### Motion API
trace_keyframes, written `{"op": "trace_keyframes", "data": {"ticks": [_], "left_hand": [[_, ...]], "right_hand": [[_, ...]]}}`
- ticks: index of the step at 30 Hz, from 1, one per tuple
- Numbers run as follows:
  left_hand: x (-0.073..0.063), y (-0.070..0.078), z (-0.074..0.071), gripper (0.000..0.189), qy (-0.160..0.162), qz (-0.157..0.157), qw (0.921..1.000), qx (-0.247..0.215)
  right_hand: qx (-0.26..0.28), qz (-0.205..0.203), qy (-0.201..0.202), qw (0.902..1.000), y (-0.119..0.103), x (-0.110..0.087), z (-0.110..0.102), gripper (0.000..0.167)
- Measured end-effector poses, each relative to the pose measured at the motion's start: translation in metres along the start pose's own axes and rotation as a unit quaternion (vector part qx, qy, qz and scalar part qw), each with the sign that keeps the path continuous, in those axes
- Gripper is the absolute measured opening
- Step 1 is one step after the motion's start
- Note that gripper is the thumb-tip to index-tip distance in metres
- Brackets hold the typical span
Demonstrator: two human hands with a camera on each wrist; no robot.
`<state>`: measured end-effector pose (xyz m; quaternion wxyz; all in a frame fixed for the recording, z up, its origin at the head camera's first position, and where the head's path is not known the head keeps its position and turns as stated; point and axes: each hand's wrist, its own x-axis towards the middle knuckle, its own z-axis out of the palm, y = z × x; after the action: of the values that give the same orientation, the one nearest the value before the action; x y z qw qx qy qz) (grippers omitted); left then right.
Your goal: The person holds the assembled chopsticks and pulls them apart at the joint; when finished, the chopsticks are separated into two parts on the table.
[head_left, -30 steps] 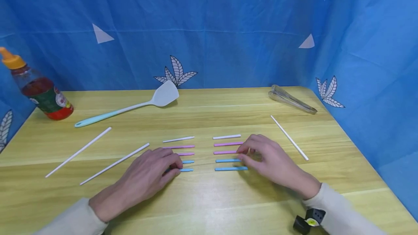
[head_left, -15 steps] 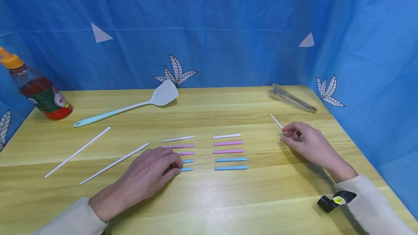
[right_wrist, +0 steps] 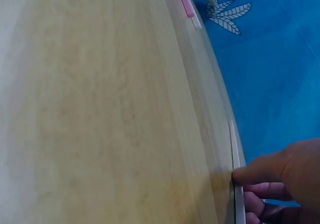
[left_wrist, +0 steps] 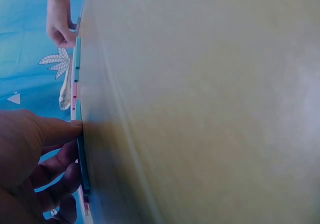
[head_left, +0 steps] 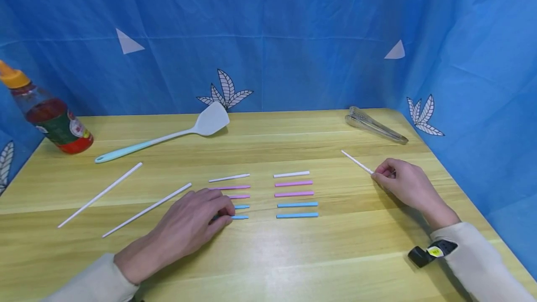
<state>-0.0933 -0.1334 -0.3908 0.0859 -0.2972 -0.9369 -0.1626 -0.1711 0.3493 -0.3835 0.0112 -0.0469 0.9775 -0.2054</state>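
Note:
At the right of the head view, my right hand (head_left: 407, 185) pinches the near part of a thin white stick (head_left: 356, 161); the stick's far end points up and left. The right wrist view has the thumb against this white stick (right_wrist: 236, 151), low over the table. My left hand (head_left: 190, 223) rests by the left column of short sticks, thumb and fingers on the nearest blue stick (head_left: 240, 217). In the left wrist view the thumb and fingers pinch that blue stick (left_wrist: 83, 159). The hand covers the left parts of several sticks.
A right column has a white stick (head_left: 291, 174), pink sticks (head_left: 294, 194) and blue sticks (head_left: 297, 215). Two long white sticks (head_left: 147, 210) lie at left. Behind are a spatula (head_left: 211, 120), tongs (head_left: 375, 126) and a sauce bottle (head_left: 56, 120). A blue curtain (head_left: 293, 50) borders the table.
My right hand has left the right column, moved right to the long white stick and taken hold of it. The stick has turned and shifted slightly. My left hand has stayed still.

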Motion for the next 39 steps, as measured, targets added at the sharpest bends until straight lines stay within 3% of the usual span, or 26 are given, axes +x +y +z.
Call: {"op": "trace_keyframes", "data": {"ticks": [7,13,16,19,23,27,31,34,39], "left_hand": [[0.001,0.001,-0.001,0.013,-0.002,-0.006,1.0,-0.005],[0.006,0.001,-0.007,0.009,0.022,-0.013,0.9997,-0.004],[0.009,0.001,-0.012,0.006,0.016,-0.023,0.9996,-0.008],[0.013,0.002,-0.016,0.004,0.01,-0.035,0.9993,-0.014],[0.018,0.002,-0.021,0.015,0.029,-0.036,0.9984,-0.032],[0.025,0.005,-0.023,0.034,0.038,-0.042,0.9966,-0.06],[0.03,0.012,-0.021,0.035,0.024,-0.036,0.9962,-0.076],[0.032,0.018,-0.019,0.025,0.014,-0.014,0.997,-0.075],[0.036,0.025,-0.015,0.012,0.018,0.019,0.9965,-0.079]], "right_hand": [[0.008,-0.047,0.048,0.9977,-0.016,0.002,0.0,0.015],[0.025,-0.118,0.094,0.9883,-0.059,-0.004,0.002,0.008],[0.034,-0.161,0.107,0.9807,-0.082,-0.008,0.006,0.005],[0.044,-0.201,0.105,0.973,-0.103,-0.013,0.012,0.006],[0.059,-0.263,0.082,0.9595,-0.126,-0.018,0.022,0.01],[0.076,-0.331,0.068,0.9382,-0.144,-0.021,0.034,0.016],[0.08,-0.376,0.061,0.9211,-0.161,-0.024,0.044,0.019],[0.08,-0.391,0.053,0.9152,-0.172,-0.027,0.049,0.017],[0.083,-0.396,0.043,0.9134,-0.186,-0.028,0.054,0.013]]}}
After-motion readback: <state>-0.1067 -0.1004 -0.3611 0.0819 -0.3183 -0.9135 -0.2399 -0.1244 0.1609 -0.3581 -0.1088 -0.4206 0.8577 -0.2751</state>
